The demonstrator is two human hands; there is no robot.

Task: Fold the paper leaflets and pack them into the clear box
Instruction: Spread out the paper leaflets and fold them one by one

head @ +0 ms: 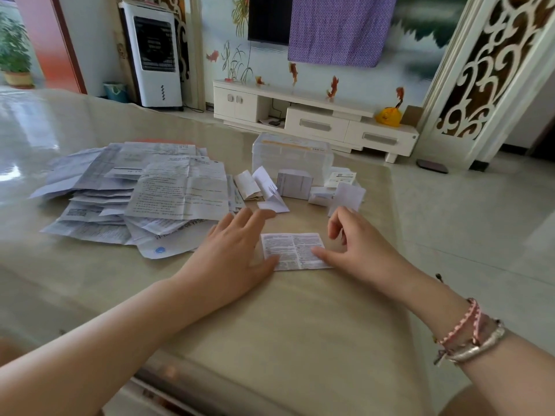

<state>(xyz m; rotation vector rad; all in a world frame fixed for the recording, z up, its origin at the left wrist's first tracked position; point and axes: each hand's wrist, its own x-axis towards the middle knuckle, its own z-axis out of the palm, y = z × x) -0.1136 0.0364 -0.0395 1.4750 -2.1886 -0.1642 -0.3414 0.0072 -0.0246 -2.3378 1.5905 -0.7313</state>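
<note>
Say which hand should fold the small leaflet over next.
Right, probably. The right hand has its thumb on the leaflet's right part with fingers curled above it, ready to lift. The left hand lies flat, thumb on the left edge, pinning it.

Bare forearms, pink braided cords [468, 324] and 1 silver bangle [480, 345] at right wrist.

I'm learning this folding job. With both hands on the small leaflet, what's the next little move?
Probably fold the leaflet over once more: it lies flat under the left hand and right hand, wider than the folded pieces by the clear box.
</note>
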